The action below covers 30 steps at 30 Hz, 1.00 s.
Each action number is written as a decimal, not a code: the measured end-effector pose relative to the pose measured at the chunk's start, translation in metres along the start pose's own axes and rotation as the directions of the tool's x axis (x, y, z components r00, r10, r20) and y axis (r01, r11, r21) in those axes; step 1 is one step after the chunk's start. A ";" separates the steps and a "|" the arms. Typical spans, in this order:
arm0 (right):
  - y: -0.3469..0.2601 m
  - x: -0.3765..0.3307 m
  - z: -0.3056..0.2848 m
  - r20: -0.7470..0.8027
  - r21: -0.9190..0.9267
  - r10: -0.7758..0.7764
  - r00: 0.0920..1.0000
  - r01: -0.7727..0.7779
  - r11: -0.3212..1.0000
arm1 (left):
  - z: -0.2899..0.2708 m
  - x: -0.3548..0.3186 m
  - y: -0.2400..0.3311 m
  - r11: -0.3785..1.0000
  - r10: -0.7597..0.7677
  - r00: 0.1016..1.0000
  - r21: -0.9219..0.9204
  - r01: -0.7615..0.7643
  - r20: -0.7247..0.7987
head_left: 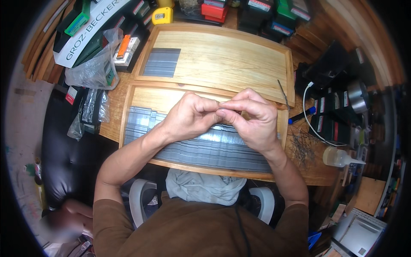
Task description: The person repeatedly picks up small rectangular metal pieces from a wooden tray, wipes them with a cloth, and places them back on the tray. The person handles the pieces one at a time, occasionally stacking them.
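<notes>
My left hand (pixel 191 115) and my right hand (pixel 258 121) meet fingertip to fingertip above the near wooden tray (pixel 123 124). Both are closed in a pinch. Whatever lies between the fingertips is too small to make out. Below my hands, many thin grey metal strips (pixel 205 152) lie side by side in the near tray, partly hidden by my hands and forearms. A smaller block of similar grey strips (pixel 161 62) sits at the left end of the far wooden tray (pixel 222 30).
On the right are a thin dark rod (pixel 282 92), a blue marker (pixel 301 115), a pile of thin wire-like pieces (pixel 301 147) and a squeeze bottle (pixel 338 157). A yellow tape measure (pixel 162 16) and an orange lighter (pixel 123 46) stand at the back left. Another person (pixel 68 220) appears lower left.
</notes>
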State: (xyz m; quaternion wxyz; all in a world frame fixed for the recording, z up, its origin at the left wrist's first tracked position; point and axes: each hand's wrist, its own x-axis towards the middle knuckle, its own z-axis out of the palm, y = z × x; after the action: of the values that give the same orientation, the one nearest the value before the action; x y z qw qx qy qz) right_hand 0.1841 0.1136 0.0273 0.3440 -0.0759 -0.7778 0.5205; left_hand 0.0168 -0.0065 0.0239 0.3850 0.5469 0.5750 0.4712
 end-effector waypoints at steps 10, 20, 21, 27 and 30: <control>0.002 0.000 0.000 0.010 0.017 0.007 1.000 -0.007 1.000 | 0.004 -0.001 -0.007 0.997 0.079 0.996 0.009 -0.078 -0.040; 0.002 0.001 -0.001 0.012 0.011 -0.003 1.000 0.003 1.000 | -0.005 -0.001 0.006 0.996 -0.068 0.996 0.053 0.065 0.053; 0.003 0.001 -0.001 0.011 0.015 -0.002 1.000 0.002 1.000 | -0.004 -0.001 0.004 0.997 -0.060 0.997 0.050 0.057 0.048; -0.003 0.002 0.001 0.011 0.030 0.039 0.999 -0.039 0.999 | 0.003 -0.003 -0.008 0.999 0.012 1.000 0.046 -0.011 -0.020; -0.001 0.000 0.000 -0.005 -0.050 -0.019 1.000 0.019 0.999 | 0.004 -0.002 -0.003 0.998 -0.046 0.999 0.043 0.046 -0.002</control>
State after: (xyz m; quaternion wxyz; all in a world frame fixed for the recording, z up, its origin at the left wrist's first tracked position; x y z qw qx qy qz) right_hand 0.1839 0.1130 0.0282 0.3489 -0.0785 -0.7904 0.4973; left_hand 0.0197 -0.0079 0.0201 0.3835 0.5415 0.5976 0.4501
